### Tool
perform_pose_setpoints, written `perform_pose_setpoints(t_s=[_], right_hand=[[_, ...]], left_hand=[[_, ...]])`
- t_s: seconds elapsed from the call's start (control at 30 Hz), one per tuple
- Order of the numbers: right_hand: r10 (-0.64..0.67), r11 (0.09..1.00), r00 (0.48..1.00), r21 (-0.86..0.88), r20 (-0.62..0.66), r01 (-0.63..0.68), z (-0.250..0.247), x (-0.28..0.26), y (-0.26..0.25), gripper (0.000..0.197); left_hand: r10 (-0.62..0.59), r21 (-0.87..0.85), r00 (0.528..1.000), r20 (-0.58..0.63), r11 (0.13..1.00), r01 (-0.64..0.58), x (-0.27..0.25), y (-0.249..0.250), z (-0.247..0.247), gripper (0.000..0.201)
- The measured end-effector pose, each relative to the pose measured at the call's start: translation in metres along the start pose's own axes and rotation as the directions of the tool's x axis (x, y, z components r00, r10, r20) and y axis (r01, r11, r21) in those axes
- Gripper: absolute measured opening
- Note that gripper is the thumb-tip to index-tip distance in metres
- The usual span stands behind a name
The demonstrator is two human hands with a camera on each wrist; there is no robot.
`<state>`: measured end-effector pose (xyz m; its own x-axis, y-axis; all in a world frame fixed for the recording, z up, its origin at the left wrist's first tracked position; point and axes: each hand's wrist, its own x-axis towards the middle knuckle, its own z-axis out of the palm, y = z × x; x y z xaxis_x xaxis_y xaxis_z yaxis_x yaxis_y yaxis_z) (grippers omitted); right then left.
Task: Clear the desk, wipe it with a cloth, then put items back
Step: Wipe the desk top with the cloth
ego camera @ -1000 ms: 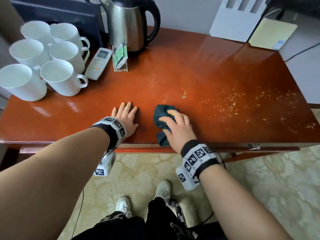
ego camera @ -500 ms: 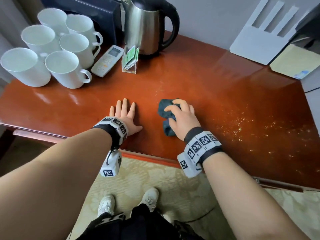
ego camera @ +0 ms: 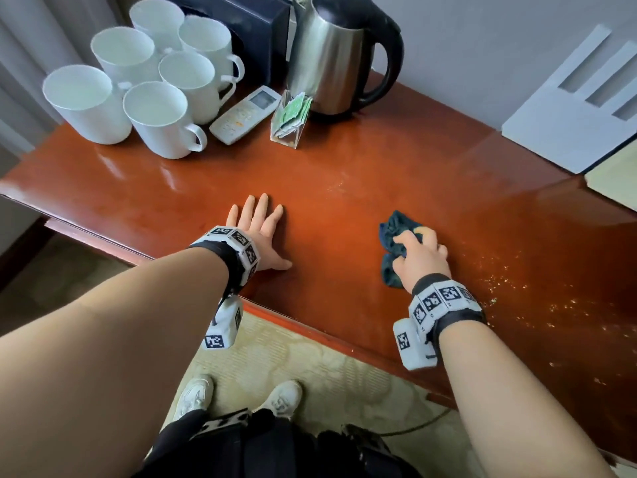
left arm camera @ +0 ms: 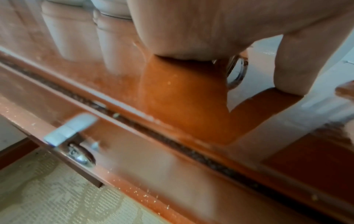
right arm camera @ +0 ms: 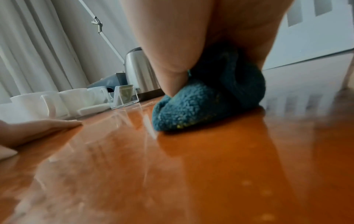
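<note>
A glossy red-brown desk fills the head view. My right hand grips a bunched dark teal cloth and presses it on the desk near the front edge; the right wrist view shows the cloth wadded under my thumb and fingers. Yellowish crumbs speckle the wood to the right of the cloth. My left hand lies flat on the desk, fingers straight and spread, a little left of the cloth. In the left wrist view the palm rests above the desk's front edge.
Several white mugs stand at the back left, with a white remote, a clear holder of green sachets and a steel kettle. A white board leans at the back right. A drawer handle juts from the front.
My right hand has slid the cloth to the right, away from my left hand, which stays flat in place. My head has turned, shifting the desk in view.
</note>
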<state>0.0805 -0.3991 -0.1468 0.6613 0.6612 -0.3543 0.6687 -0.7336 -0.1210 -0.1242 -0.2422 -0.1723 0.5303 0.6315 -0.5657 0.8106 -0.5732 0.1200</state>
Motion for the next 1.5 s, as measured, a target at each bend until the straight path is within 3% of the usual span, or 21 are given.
perform_pose_setpoints(t_s=[0.07, 0.13, 0.23, 0.27, 0.3, 0.33, 0.37, 0.43, 0.47, 0.53, 0.6, 0.7, 0.8, 0.9, 0.97, 1.03, 1.1, 1.17, 1.3, 1.43, 1.5], right_hand=[[-0.011, 0.997, 1.0, 0.077, 0.007, 0.01, -0.007, 0.001, 0.009, 0.031], [-0.051, 0.953, 0.998, 0.298, -0.027, 0.057, -0.017, 0.007, 0.005, 0.029], [-0.062, 0.706, 0.998, 0.707, 0.0, 0.044, -0.038, 0.012, -0.02, 0.027], [-0.071, 0.637, 0.997, 0.771, 0.033, 0.02, -0.042, 0.015, -0.028, 0.027], [-0.085, 0.661, 0.995, 0.75, 0.057, 0.014, -0.044, 0.018, -0.032, 0.028], [-0.091, 0.776, 0.993, 0.63, 0.071, 0.026, -0.045, 0.019, -0.033, 0.03], [-0.054, 0.896, 0.996, 0.443, 0.067, 0.019, -0.044, 0.022, -0.028, 0.035], [0.02, 0.991, 1.0, 0.134, 0.0, -0.02, -0.041, 0.022, -0.016, 0.044], [0.019, 0.996, 0.999, 0.093, -0.036, -0.016, -0.039, 0.02, -0.012, 0.047], [-0.034, 0.977, 0.997, 0.206, -0.075, 0.049, -0.034, 0.018, -0.017, 0.046], [-0.144, 0.955, 0.99, 0.261, 0.002, 0.139, -0.025, 0.017, -0.037, 0.048], [-0.246, 0.964, 0.952, -0.057, 0.185, 0.26, -0.001, 0.016, -0.066, 0.059], [-0.3, 0.916, 0.941, -0.229, 0.157, 0.33, 0.007, 0.023, -0.077, 0.044], [-0.352, 0.924, 0.922, -0.098, 0.161, 0.37, -0.011, 0.041, -0.083, 0.04], [-0.376, 0.925, 0.926, -0.046, 0.026, 0.377, -0.027, 0.057, -0.094, 0.041], [-0.442, 0.897, 0.894, -0.05, -0.068, 0.44, -0.033, 0.07, -0.114, 0.036], [-0.485, 0.872, 0.874, -0.071, 0.006, 0.484, -0.025, 0.076, -0.136, 0.033], [-0.459, 0.874, 0.882, -0.124, 0.104, 0.47, -0.01, 0.079, -0.147, 0.038], [-0.418, 0.898, 0.909, -0.146, 0.015, 0.415, -0.003, 0.089, -0.132, 0.036], [-0.139, 0.984, 0.99, -0.114, -0.015, 0.136, -0.02, 0.103, -0.074, 0.037], [0.015, 0.992, 1.0, -0.122, 0.021, -0.012, -0.03, 0.106, -0.05, 0.037]], left_hand=[[-0.012, 0.004, 1.0, 0.009, 1.0, 0.012, -0.001, 0.002, -0.002, 0.107], [-0.016, -0.002, 1.0, 0.019, 1.0, 0.016, -0.002, 0.003, -0.003, 0.107], [-0.023, -0.01, 0.999, 0.027, 1.0, 0.024, -0.002, 0.004, -0.003, 0.107], [-0.025, -0.014, 0.999, 0.028, 1.0, 0.025, -0.002, 0.004, -0.003, 0.107], [-0.026, -0.018, 0.999, 0.027, 0.999, 0.026, -0.003, 0.004, -0.003, 0.107], [-0.024, -0.022, 0.999, 0.025, 0.999, 0.025, -0.003, 0.004, -0.002, 0.107], [-0.022, -0.025, 0.999, 0.025, 0.999, 0.022, -0.003, 0.004, -0.002, 0.107], [-0.02, -0.025, 0.999, 0.029, 0.999, 0.02, -0.003, 0.004, -0.003, 0.107], [-0.021, -0.02, 0.999, 0.034, 1.0, 0.021, -0.002, 0.004, -0.003, 0.107], [-0.025, -0.014, 0.999, 0.046, 1.0, 0.025, -0.001, 0.004, -0.004, 0.108], [-0.025, -0.012, 0.998, 0.052, 1.0, 0.025, -0.001, 0.004, -0.004, 0.108], [-0.025, -0.018, 0.999, 0.047, 1.0, 0.025, -0.002, 0.004, -0.003, 0.108], [-0.026, -0.013, 0.999, 0.048, 1.0, 0.027, -0.001, 0.004, -0.004, 0.108], [-0.028, 0.0, 0.998, 0.062, 1.0, 0.028, -0.001, 0.004, -0.006, 0.108], [-0.027, 0.004, 0.997, 0.073, 1.0, 0.027, 0.0, 0.004, -0.006, 0.108], [-0.026, 0.004, 0.997, 0.074, 1.0, 0.026, 0.001, 0.004, -0.006, 0.109], [-0.02, -0.005, 0.997, 0.069, 1.0, 0.021, 0.002, 0.003, -0.005, 0.109], [-0.02, -0.013, 0.998, 0.065, 1.0, 0.02, 0.002, 0.003, -0.005, 0.109], [-0.025, -0.004, 0.997, 0.072, 1.0, 0.026, 0.005, 0.002, -0.006, 0.11], [-0.027, -0.009, 0.997, 0.078, 1.0, 0.028, 0.003, 0.003, -0.007, 0.111], [-0.027, -0.002, 0.996, 0.084, 1.0, 0.027, 0.002, 0.003, -0.009, 0.11]])
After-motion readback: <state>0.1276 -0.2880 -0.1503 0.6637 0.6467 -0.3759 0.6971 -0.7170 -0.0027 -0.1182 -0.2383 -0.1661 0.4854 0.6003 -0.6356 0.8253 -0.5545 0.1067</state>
